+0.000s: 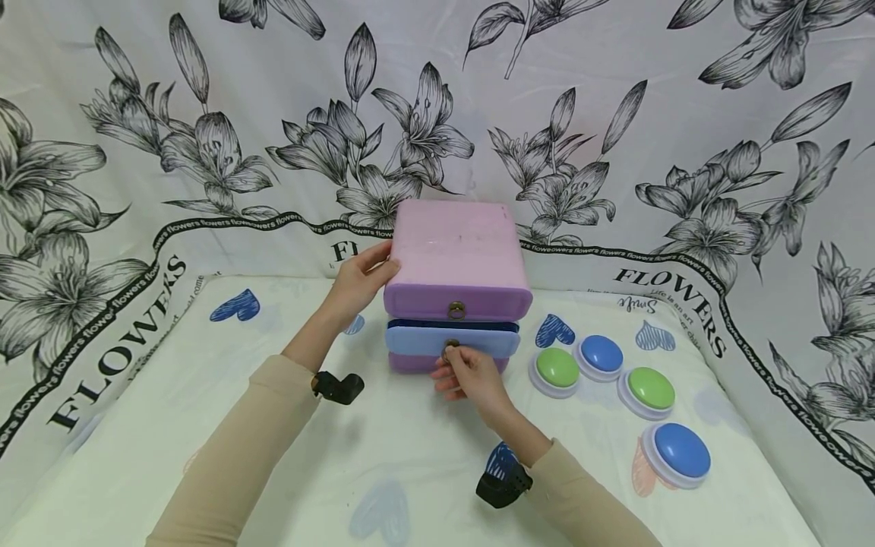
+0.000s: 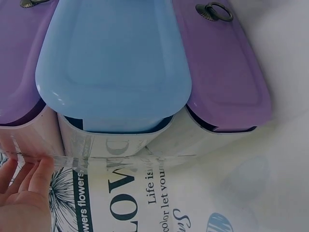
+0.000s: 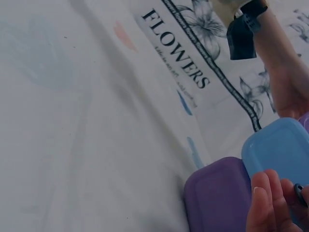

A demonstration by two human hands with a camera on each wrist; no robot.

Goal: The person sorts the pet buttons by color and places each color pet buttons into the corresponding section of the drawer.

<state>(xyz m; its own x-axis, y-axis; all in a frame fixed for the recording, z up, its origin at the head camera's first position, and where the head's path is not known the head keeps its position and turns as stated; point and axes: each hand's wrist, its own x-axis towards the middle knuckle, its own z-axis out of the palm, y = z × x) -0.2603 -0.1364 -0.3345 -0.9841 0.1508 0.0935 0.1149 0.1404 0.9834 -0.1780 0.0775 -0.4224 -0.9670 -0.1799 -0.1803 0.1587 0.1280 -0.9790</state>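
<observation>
A small drawer cabinet (image 1: 456, 241) with a pink top stands at the back of the table. Its blue middle drawer (image 1: 417, 339) juts out slightly, leaving a dark gap above its front, between purple drawers above and below. My right hand (image 1: 477, 380) pinches the metal ring pull (image 3: 300, 194) of the blue drawer between thumb and forefinger, the other fingers below it. At the cabinet's left side, my left hand (image 1: 361, 279) rests with its fingertips against the pink upper part, also visible in the left wrist view.
Right of the cabinet lie several round push buttons: a green one (image 1: 557, 368), a blue one (image 1: 601, 354), another green one (image 1: 651, 388) and a nearer blue one (image 1: 682, 450). A flower-printed cloth (image 1: 574, 45) hangs behind. Each wrist wears a black camera band.
</observation>
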